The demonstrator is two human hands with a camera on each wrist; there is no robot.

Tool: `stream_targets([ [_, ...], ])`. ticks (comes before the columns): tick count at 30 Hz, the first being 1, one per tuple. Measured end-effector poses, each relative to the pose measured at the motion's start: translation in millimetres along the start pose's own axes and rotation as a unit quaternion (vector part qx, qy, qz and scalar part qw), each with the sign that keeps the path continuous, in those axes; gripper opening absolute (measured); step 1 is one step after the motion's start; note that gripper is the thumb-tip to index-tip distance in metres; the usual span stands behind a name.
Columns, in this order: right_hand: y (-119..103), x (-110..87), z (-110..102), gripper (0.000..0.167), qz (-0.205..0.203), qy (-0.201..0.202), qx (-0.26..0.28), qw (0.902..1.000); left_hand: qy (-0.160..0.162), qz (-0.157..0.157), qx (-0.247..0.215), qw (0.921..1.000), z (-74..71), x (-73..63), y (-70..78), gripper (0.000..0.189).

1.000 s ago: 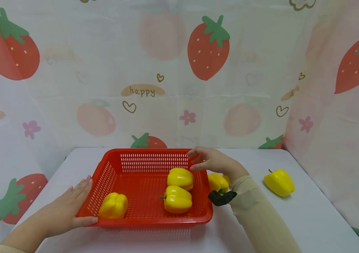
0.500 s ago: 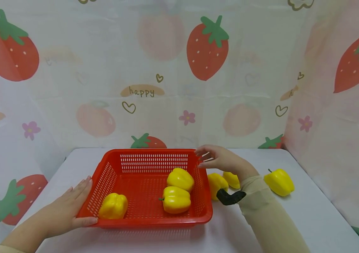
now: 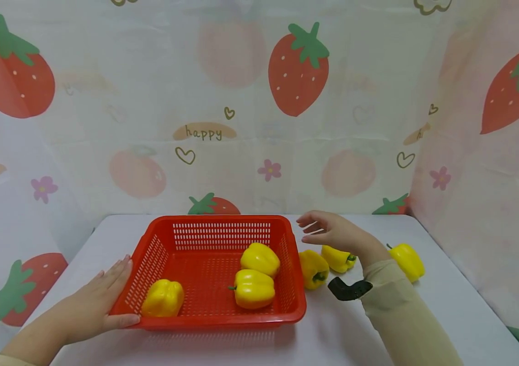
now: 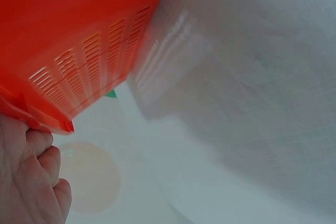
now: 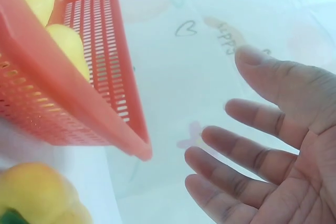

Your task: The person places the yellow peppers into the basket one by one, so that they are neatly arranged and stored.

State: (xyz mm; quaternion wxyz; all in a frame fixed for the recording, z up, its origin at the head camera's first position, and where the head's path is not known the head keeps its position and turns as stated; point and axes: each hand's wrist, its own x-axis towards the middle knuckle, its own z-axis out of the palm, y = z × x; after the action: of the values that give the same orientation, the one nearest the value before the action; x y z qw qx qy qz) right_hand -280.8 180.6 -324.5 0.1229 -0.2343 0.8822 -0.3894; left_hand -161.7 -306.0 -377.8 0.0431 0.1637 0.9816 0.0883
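Note:
A red slotted plastic basket [image 3: 213, 320] stands on the white table. Along its left rim lies my left hand [image 3: 96, 300], fingers extended and thumb at the front corner; the left wrist view shows the palm against the rim [image 4: 37, 116]. Inside the basket are three yellow bell peppers: one at front left [image 3: 163, 298], two together on the right side [image 3: 260, 259]. My right hand [image 3: 334, 231] hovers past the basket's right rim, fingers loosely spread and nothing in them, as the right wrist view confirms. Below it are two yellow bell peppers [image 3: 314, 269] on the table.
Another yellow bell pepper [image 3: 407, 262] lies farther right, partly hidden by the right sleeve [image 3: 405, 310]. A black wrist-worn piece [image 3: 349, 290] sticks out from that sleeve. Strawberry-printed cloth [image 3: 250, 117] surrounds the table [image 3: 332, 330] at the back and sides.
My right hand has moved rightward from over the basket's right rim to outside it, uncovering the bell pepper beneath and partly covering the far right one. The left hand stays in place.

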Motion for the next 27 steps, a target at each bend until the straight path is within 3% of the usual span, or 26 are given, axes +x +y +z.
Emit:
stream_targets([
  [18, 22, -17.5, -1, 0.045, 0.023, 0.020, 0.015, 0.9994, 0.000, -0.002, 0.000, 1.0000, -1.4, -0.5, 1.5, 0.112],
  [27, 37, -22.6, 10, 0.039, 0.052, 0.027, 0.017, 0.9981, 0.000, -0.002, -0.003, 1.0000, -1.2, -0.4, 1.9, 0.111],
])
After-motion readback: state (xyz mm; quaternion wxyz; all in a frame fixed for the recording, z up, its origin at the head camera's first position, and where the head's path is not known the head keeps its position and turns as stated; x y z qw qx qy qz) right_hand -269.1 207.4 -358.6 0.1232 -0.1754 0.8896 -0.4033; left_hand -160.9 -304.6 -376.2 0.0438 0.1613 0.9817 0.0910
